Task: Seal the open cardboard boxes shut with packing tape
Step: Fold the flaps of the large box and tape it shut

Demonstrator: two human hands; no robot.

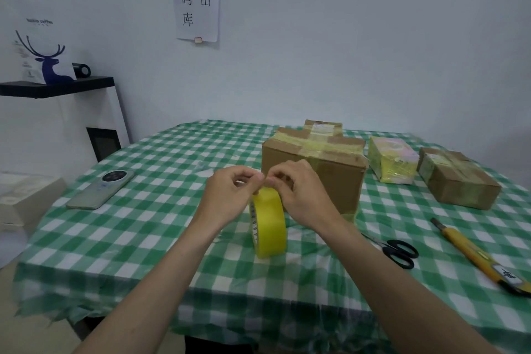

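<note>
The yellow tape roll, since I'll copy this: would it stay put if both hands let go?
Probably not: the yellow tape roll stands on edge, so it may roll or tip. Both hands, left hand and right hand, pinch its top.

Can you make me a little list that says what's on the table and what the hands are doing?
Table: green-and-white checked tablecloth
Tape: yellow roll of packing tape, standing on edge
Left hand: fingers at the top of the roll
Right hand: pinching at the roll's top, seemingly picking at the tape end
Boxes: large brown cardboard box behind the hands, taped; small brown cardboard box at right, taped
Tools: black-handled scissors; yellow utility knife
Other: grey smartphone
</note>
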